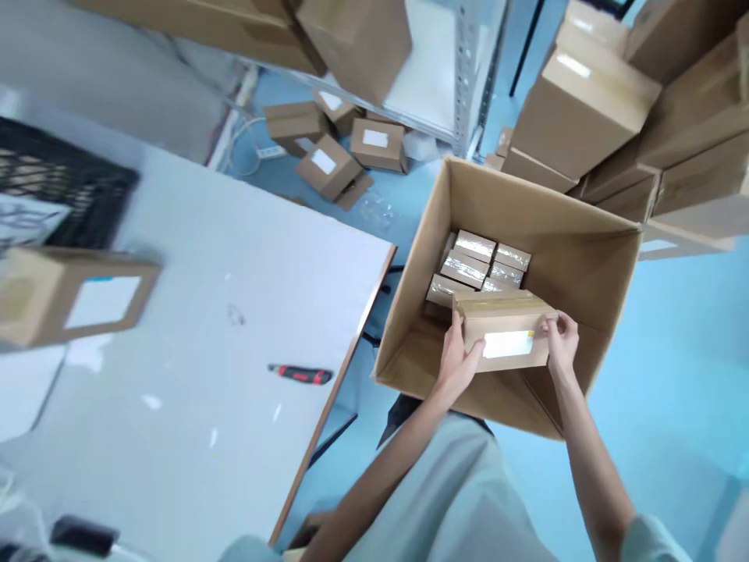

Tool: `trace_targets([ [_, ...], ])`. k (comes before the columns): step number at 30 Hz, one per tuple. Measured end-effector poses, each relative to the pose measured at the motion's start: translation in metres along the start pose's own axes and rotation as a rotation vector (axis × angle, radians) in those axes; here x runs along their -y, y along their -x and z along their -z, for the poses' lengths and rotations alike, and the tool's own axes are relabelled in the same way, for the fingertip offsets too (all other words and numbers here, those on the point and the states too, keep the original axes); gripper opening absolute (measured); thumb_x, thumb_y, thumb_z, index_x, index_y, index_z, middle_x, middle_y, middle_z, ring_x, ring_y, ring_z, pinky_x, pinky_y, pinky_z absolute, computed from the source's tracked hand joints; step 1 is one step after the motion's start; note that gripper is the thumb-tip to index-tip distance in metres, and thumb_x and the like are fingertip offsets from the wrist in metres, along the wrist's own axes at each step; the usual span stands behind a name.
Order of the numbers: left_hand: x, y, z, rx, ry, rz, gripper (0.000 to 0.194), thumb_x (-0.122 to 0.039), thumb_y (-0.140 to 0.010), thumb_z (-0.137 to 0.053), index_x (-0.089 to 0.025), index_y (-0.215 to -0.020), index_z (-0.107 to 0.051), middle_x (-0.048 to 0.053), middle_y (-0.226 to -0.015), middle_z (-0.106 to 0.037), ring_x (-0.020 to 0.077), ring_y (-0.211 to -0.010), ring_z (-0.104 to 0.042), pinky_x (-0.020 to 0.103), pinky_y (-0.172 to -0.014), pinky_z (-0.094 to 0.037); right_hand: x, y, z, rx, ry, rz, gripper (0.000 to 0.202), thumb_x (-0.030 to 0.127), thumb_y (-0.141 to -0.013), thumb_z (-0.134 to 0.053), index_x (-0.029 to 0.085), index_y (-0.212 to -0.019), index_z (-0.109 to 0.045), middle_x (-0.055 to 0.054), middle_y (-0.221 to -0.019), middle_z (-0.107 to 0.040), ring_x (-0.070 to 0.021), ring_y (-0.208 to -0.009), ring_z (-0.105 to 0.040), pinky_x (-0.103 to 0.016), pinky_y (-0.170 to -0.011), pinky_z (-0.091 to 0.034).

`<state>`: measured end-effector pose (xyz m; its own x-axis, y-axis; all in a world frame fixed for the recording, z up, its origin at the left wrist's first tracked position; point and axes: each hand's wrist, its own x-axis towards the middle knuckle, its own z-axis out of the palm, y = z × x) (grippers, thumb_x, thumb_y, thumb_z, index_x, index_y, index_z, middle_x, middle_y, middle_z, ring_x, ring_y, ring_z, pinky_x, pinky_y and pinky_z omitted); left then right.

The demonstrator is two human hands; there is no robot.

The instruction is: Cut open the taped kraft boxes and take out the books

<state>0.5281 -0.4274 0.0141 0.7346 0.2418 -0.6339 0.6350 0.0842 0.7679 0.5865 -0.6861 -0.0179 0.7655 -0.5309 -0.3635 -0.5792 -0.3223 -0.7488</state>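
Note:
Over the open top of a large cardboard carton [541, 191], a small taped brown box [503, 312] with a white label is held level. My left hand [459, 355] grips its left end, thumb on the labelled side. At the right end, my right hand [562, 339] pinches the box's edge with bent fingers. Deeper in the carton, several small taped boxes [465, 268] lie packed against its far left part; the held box hides some of them.
To the left is a white table [234, 312] with a red and black cutter [301, 375], a labelled box [87, 300] and a black crate [70, 187]. Small boxes [331, 165] lie on the floor beyond, near a metal shelf [462, 78]. Large cartons [579, 109] are stacked at the back right.

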Motion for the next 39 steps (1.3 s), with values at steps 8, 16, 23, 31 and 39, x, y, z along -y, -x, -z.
trace_targets([
  [8, -0.105, 0.129, 0.125, -0.334, 0.103, -0.476, 0.069, -0.049, -0.104, -0.076, -0.036, -0.169, -0.058, 0.007, -0.177, -0.054, 0.0369, -0.170, -0.045, 0.053, -0.144, -0.035, 0.175, 0.173, 0.043, 0.169, -0.097, 0.423, 0.048, 0.060, -0.095, -0.080, 0.031, -0.133, -0.074, -0.012, -0.134, -0.072, -0.0307, -0.108, -0.082, -0.052, -0.089, -0.071],
  [16, -0.107, 0.099, 0.308, -0.860, -0.126, -0.590, 0.058, -0.053, -0.110, -0.068, -0.029, -0.161, -0.055, 0.013, -0.170, -0.058, 0.0312, -0.165, -0.050, 0.049, -0.135, -0.046, 0.211, 0.281, -0.095, 0.956, -0.278, 0.144, 0.056, 0.057, -0.087, -0.089, 0.029, -0.132, -0.070, -0.012, -0.145, -0.076, -0.0340, -0.147, -0.069, -0.052, -0.109, -0.068],
  [23, -0.044, 0.042, 0.452, -1.034, -0.169, -0.002, 0.030, -0.018, -0.098, -0.073, -0.012, -0.125, -0.063, 0.008, -0.126, -0.078, 0.0207, -0.131, -0.070, 0.041, -0.127, -0.051, 0.148, 0.389, -0.218, 1.310, -0.169, -0.153, 0.062, 0.055, -0.073, -0.099, 0.027, -0.123, -0.075, -0.009, -0.184, -0.039, -0.0308, -0.156, -0.060, -0.045, -0.125, -0.057],
  [31, -0.028, 0.072, 0.366, -0.856, -0.389, -0.348, 0.038, -0.047, -0.108, -0.068, -0.035, -0.144, -0.064, 0.010, -0.156, -0.068, 0.0321, -0.150, -0.066, 0.062, -0.131, -0.052, 0.115, 0.329, -0.170, 1.351, -0.287, 0.109, 0.040, 0.052, -0.100, -0.081, 0.026, -0.130, -0.079, -0.009, -0.137, -0.082, -0.0243, -0.118, -0.081, -0.041, -0.105, -0.066],
  [39, 0.011, 0.009, 0.142, 0.237, -0.773, -0.430, 0.039, -0.033, -0.111, -0.060, -0.021, -0.147, -0.069, 0.014, -0.151, -0.075, 0.0300, -0.146, -0.069, 0.051, -0.131, -0.053, -0.023, 0.107, -0.111, 0.756, 0.297, -0.164, 0.031, 0.031, -0.105, -0.071, 0.018, -0.132, -0.079, -0.011, -0.127, -0.087, -0.0244, -0.118, -0.082, -0.040, -0.116, -0.060],
])
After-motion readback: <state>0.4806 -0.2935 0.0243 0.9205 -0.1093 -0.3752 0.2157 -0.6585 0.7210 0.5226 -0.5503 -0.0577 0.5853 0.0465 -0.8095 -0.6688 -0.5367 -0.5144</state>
